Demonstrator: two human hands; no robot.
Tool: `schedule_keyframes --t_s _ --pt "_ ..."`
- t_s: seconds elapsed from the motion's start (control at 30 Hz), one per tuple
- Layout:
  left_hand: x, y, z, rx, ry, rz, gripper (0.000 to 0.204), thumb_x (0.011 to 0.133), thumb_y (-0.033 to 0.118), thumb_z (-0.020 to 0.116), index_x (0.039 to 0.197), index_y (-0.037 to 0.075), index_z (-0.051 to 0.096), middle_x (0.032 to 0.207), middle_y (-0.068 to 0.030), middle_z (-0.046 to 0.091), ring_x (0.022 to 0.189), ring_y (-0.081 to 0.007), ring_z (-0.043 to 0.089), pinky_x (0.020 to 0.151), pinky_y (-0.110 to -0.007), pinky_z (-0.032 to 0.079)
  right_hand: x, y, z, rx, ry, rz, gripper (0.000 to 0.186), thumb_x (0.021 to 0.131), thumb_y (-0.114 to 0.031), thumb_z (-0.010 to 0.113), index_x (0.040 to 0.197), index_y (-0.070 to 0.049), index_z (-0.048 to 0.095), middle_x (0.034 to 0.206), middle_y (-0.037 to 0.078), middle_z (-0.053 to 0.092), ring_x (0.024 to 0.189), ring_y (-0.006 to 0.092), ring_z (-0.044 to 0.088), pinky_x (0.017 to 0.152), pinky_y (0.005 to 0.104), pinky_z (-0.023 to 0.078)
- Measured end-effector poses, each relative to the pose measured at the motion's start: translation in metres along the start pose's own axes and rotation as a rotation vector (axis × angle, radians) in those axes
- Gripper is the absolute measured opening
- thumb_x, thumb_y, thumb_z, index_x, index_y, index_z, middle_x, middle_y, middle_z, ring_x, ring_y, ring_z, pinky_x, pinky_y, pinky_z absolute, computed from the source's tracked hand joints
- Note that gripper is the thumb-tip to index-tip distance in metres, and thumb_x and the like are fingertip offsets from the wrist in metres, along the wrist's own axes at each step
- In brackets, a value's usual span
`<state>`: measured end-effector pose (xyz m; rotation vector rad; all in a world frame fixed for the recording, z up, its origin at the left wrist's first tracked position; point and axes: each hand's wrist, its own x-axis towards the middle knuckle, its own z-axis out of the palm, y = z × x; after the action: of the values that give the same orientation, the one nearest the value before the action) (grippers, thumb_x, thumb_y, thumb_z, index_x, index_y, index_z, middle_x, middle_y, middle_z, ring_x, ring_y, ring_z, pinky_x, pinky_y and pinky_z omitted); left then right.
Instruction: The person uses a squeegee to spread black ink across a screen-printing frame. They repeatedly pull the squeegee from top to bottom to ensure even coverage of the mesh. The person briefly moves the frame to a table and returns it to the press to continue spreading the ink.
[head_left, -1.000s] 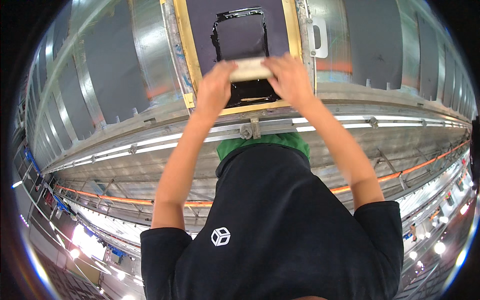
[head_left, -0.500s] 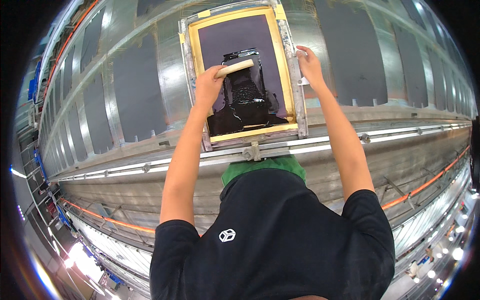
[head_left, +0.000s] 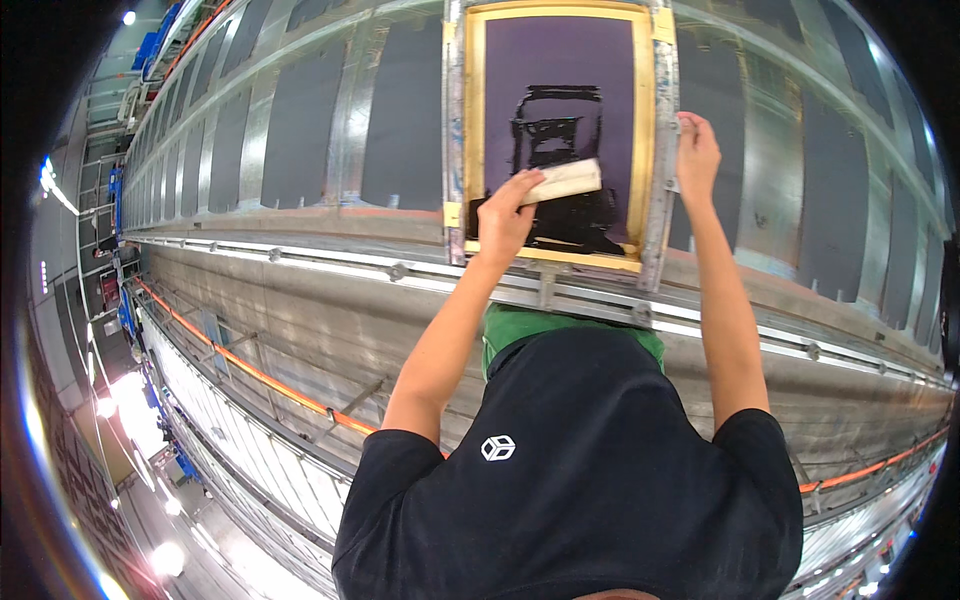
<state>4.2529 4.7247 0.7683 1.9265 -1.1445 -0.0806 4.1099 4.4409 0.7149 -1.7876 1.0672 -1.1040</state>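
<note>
My left hand grips a pale, wooden-looking squeegee, its fingers and thumb closed around the left end. The squeegee lies across the near half of a screen-printing frame, slightly tilted, over glossy black ink. Beyond it, black ink marks a blocky outline on the dark purple mesh. Yellow tape lines the frame's inner border. At the frame's right rail my right hand is closed, bent fingertips against the rail's outer edge. The squeegee's blade edge is hidden.
The frame rests on a long metal table with rows of dark grey panels. A metal rail with small stops runs along the near edge. Behind me an orange cable follows another long metal table.
My left hand has drawn the squeegee nearer to me over the mesh, and the ink behind it is thinner. My right fingers have curled in at the rail. The whole view has shifted.
</note>
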Motion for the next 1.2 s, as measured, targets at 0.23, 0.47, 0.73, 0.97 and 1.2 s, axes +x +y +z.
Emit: schedule_keyframes --t_s 0.23,0.47,0.73,0.97,1.2 --pt "0.074 -0.139 -0.141 0.142 0.041 0.139 0.041 0.079 -0.012 0.067 0.116 0.005 0.071 0.118 -0.0158 0.072 0.114 -0.0358 0.068 0.098 -0.041 0.055 -0.075 -0.098 0.154 0.005 -0.13 0.258 0.026 0.105 -0.028 0.056 0.113 -0.008 0.069 0.061 0.005 0.05 0.057 0.0135 0.048 0.059 0.034 0.042" --pt "0.042 -0.183 -0.172 0.323 -0.107 0.293 0.035 0.08 -0.003 0.07 0.111 0.012 0.073 0.124 -0.005 0.072 0.119 -0.027 0.068 0.085 -0.035 0.054 -0.092 -0.121 0.188 -0.063 -0.132 0.333 0.022 0.105 -0.026 0.056 0.113 -0.01 0.07 0.057 0.005 0.047 0.053 0.0142 0.045 0.057 0.0356 0.04" --pt "-0.021 -0.169 -0.218 0.209 -0.339 0.186 0.044 0.075 -0.009 0.066 0.114 0.01 0.073 0.122 -0.0076 0.072 0.121 -0.0256 0.067 0.087 -0.036 0.053 -0.096 -0.104 0.197 -0.154 -0.122 0.319 0.021 0.104 -0.025 0.056 0.114 -0.012 0.07 0.056 0.008 0.048 0.05 0.0222 0.046 0.058 0.0388 0.042" --pt "0.099 -0.197 -0.198 0.11 -0.342 -0.03 0.036 0.082 0.0 0.069 0.116 0.01 0.074 0.116 -0.0137 0.073 0.106 -0.0338 0.07 0.085 -0.04 0.056 -0.064 -0.126 0.181 -0.787 -0.476 -0.218 0.035 0.087 -0.028 0.074 0.121 -0.018 0.072 0.135 0.009 0.058 0.123 0.0254 0.055 0.099 0.0483 0.046" --pt "0.151 -0.204 -0.172 0.146 -0.342 0.102 0.029 0.087 0.008 0.072 0.116 0.012 0.075 0.105 -0.0155 0.074 0.095 -0.0325 0.073 0.081 -0.037 0.056 -0.07 -0.185 0.254 -0.506 -0.721 -0.257 0.035 0.083 -0.024 0.077 0.116 -0.014 0.073 0.117 0.003 0.07 0.108 0.0291 0.06 0.097 0.0438 0.047"
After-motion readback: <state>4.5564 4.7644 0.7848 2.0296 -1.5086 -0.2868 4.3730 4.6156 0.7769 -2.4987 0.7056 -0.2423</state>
